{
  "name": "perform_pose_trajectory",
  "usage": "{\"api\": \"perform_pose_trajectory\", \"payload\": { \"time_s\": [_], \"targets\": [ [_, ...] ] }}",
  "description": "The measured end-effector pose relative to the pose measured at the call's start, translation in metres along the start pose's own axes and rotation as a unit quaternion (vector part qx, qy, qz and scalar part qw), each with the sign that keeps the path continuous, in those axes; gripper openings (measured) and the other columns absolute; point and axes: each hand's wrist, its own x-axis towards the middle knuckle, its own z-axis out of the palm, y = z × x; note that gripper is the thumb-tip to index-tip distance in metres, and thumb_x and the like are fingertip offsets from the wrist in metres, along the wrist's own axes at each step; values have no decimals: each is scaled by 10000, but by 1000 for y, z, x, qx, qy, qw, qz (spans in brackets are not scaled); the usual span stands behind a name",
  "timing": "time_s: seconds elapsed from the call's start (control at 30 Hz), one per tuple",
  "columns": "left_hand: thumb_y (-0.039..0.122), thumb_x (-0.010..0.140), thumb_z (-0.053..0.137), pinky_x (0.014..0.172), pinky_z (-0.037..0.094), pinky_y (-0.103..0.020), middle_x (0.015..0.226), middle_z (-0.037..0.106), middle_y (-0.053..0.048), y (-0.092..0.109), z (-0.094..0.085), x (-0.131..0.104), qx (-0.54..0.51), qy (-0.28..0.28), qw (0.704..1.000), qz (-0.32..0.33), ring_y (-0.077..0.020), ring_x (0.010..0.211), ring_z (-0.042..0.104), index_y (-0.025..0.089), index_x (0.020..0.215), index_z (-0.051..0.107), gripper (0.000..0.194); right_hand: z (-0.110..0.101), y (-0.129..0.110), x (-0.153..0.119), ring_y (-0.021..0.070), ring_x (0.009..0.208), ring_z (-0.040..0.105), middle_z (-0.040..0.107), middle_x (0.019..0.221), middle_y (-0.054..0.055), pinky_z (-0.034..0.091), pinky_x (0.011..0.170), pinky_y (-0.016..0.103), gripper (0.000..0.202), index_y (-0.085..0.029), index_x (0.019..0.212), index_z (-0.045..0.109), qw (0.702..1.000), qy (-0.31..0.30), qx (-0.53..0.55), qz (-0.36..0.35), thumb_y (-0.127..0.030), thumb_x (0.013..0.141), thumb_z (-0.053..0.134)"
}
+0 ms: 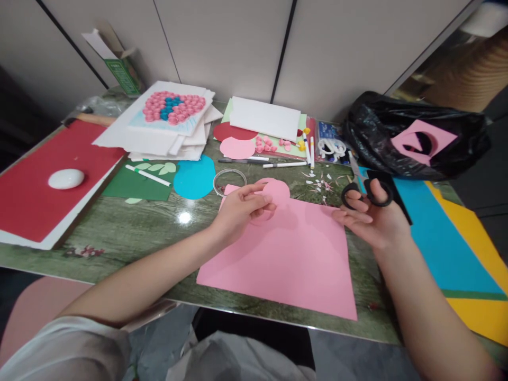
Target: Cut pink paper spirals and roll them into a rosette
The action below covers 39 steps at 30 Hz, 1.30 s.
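My left hand [246, 209] pinches a round pink paper piece [279, 191] above the upper part of a large pink sheet [286, 259]. Another pink rounded edge shows beneath my fingers. My right hand [375, 214], palm up, holds scissors [359, 177] with black handles; fingers pass through the loops and the blades point up and away. Right of the sheet's upper corner, the scissors are apart from the paper. Just beyond my left hand lies a clear ring [229, 182]. Small paper scraps [321, 184] are scattered beyond the sheet.
On the left are a red sheet [51, 177], a white mouse [66, 179] and a blue circle [194, 178]. Rosette-covered artwork [170, 114] tops stacked boards behind. A black bag [373, 132] stands back right; blue [444, 243] and yellow sheets [472, 227] lie right.
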Motion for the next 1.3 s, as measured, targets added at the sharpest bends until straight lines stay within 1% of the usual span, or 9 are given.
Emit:
{"api": "perform_pose_trajectory", "payload": {
  "time_s": [0.1,0.17,0.23,0.27,0.33,0.43,0.63,1.0,1.3],
  "targets": [
    [234,666,769,648,461,-219,660,692,-16,1,1,-1,21,1,1000,5,-89,632,645,119,856,638,258,15,8,-15,93,446,350,461,555,-35,463,638,324,393,-245,666,590,995,-40,-90,-35,-606,811,534],
    [254,661,776,615,447,-201,669,704,-22,1,1,-2,38,2,999,21,-92,640,658,128,808,637,238,28,15,-29,105,499,416,531,635,-14,429,598,303,368,-237,650,576,978,-112,-167,-62,-587,750,630],
    [259,663,776,588,432,-186,679,711,-19,1,0,-2,49,8,998,44,-95,650,670,140,804,638,231,42,20,-42,110,498,412,524,591,-3,354,510,275,402,-212,713,597,933,-209,-291,-36,-610,766,599],
    [254,663,775,579,425,-184,680,712,-15,1,0,-2,52,13,997,54,-97,653,675,145,804,636,226,48,22,-47,114,518,418,525,589,0,330,497,265,407,-200,735,591,909,-229,-349,-22,-604,782,586],
    [240,660,774,568,416,-184,668,707,-2,2,0,-2,49,24,996,66,-103,652,680,153,793,626,217,57,24,-52,122,577,453,507,607,3,345,543,260,456,-181,678,538,881,-221,-417,-18,-621,795,557],
    [238,662,770,562,407,-189,647,692,10,3,1,-3,42,31,996,73,-108,640,679,155,783,623,207,63,25,-50,115,582,453,491,606,-9,338,558,252,460,-177,663,494,866,-214,-452,1,-608,815,537],
    [248,658,773,587,425,-194,660,702,-2,3,3,-5,23,33,997,64,-102,646,670,155,787,647,202,60,29,-43,112,588,432,486,604,-16,313,558,247,432,-179,660,475,864,-200,-461,-9,-561,861,496],
    [259,667,782,607,444,-182,681,720,-2,0,4,-9,8,-5,1000,28,-80,631,662,158,863,671,247,59,36,-42,118,598,458,510,609,-10,333,570,251,425,-172,683,499,876,-187,-444,-21,-561,855,510],
    [255,661,780,604,439,-216,654,697,7,-3,7,-12,32,-18,999,30,-119,642,673,164,903,649,290,59,44,-41,117,600,441,502,619,-13,336,562,247,352,-171,736,521,882,-169,-438,-41,-490,884,507]
  ]
}}
